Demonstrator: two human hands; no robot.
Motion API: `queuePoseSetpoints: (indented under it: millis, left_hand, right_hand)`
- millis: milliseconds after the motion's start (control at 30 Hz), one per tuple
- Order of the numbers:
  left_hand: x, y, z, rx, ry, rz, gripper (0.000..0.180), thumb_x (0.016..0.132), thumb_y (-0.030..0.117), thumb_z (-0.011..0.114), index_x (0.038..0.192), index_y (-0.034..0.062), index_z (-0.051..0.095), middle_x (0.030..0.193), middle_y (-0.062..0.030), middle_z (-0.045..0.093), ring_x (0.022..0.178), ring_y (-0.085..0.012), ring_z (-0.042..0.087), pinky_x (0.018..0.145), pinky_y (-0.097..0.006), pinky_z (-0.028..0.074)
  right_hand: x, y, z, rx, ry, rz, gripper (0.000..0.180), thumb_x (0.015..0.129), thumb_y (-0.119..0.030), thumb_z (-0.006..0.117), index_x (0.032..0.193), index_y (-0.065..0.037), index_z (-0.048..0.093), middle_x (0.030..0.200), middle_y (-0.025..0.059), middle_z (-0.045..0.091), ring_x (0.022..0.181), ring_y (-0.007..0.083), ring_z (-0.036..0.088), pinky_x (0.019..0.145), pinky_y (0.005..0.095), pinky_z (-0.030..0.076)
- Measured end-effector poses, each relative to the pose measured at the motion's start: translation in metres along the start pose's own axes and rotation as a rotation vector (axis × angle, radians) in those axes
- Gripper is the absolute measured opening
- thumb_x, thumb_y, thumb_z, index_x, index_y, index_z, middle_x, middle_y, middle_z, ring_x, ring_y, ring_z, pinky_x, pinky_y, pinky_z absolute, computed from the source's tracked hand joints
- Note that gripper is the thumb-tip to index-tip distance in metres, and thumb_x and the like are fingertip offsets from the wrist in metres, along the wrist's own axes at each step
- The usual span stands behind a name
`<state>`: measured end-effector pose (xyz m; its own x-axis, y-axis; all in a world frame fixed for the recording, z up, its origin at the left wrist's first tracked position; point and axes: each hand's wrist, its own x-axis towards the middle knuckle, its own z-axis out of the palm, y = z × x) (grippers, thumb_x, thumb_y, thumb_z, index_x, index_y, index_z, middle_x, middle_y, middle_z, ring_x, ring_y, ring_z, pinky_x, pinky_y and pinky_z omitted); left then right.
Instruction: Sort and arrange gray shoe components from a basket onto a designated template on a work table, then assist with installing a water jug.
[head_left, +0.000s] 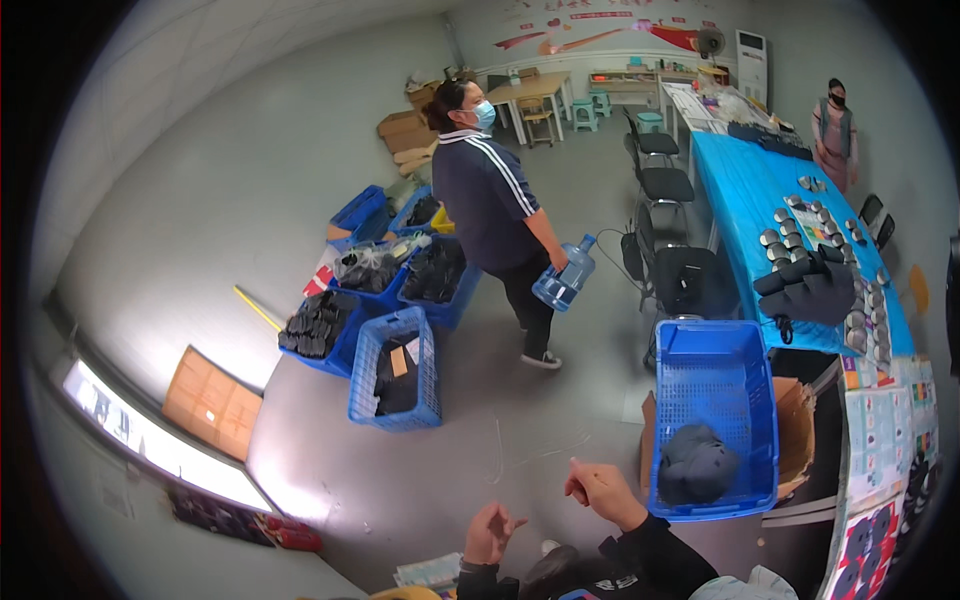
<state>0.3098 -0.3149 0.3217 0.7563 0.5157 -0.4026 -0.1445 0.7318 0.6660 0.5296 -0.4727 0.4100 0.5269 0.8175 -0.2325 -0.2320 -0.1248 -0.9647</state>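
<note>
Hands empty beside a blue crate

Fingers of the right hand (603,492) are loosely curled, grasping nothing, just left of a blue crate (714,372) holding a dark cap (696,465). Left hand (490,531) hangs released, also empty. Farther off, blue bins (395,372) hold dark items; a person carries a water jug (565,277).

Both hands hang empty left of the blue crate (716,420): left hand (490,532) loosely curled, right hand (600,492) nearer it, fingers bent, dark sleeves below.
</note>
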Motion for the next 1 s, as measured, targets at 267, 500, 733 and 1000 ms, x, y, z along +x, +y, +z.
queuePoseSetpoints:
  millis: [267, 500, 733, 1000]
  left_hand:
    - [0.132, 0.118, -0.035, 0.067, -0.075, -0.002, 0.034, 0.108, 0.029, 0.044, 0.083, 0.0083, 0.055, 0.06, -0.0047, 0.053, 0.051, -0.016, 0.047, 0.099, -0.051, 0.05]
    - [0.258, 0.176, 0.011, 0.096, -0.091, -0.011, 0.034, 0.109, 0.03, 0.044, 0.085, 0.0084, 0.056, 0.06, -0.0051, 0.053, 0.052, -0.0171, 0.048, 0.099, -0.051, 0.05]
    - [0.408, 0.246, 0.057, 0.123, -0.029, 0.097, 0.034, 0.11, 0.031, 0.044, 0.087, 0.0086, 0.056, 0.062, -0.0057, 0.053, 0.047, -0.0177, 0.045, 0.095, -0.049, 0.052]
    - [0.603, 0.295, 0.117, 0.093, -0.041, 0.077, 0.032, 0.11, 0.029, 0.041, 0.09, 0.0092, 0.055, 0.061, -0.0054, 0.051, 0.052, -0.0171, 0.047, 0.098, -0.049, 0.049]
  right_hand:
    - [0.153, -0.019, 0.019, 0.021, 0.044, 0.038, 0.056, 0.107, -0.043, 0.048, 0.076, 0.0, 0.066, 0.059, 0.0002, 0.053, 0.055, 0.0097, 0.049, 0.054, 0.028, 0.04]
    - [0.286, -0.07, -0.041, 0.157, 0.077, -0.006, 0.054, 0.108, -0.042, 0.048, 0.077, -0.002, 0.065, 0.059, 0.0004, 0.052, 0.054, 0.0102, 0.049, 0.053, 0.027, 0.04]
    - [0.455, -0.142, -0.13, 0.183, 0.036, -0.105, 0.048, 0.108, -0.04, 0.049, 0.079, -0.005, 0.065, 0.061, -0.001, 0.054, 0.053, 0.0086, 0.049, 0.053, 0.025, 0.036]
    - [0.618, -0.189, -0.224, 0.188, 0.053, -0.104, 0.044, 0.107, -0.037, 0.052, 0.079, -0.005, 0.064, 0.061, -0.0011, 0.053, 0.053, 0.0081, 0.049, 0.052, 0.0243, 0.037]
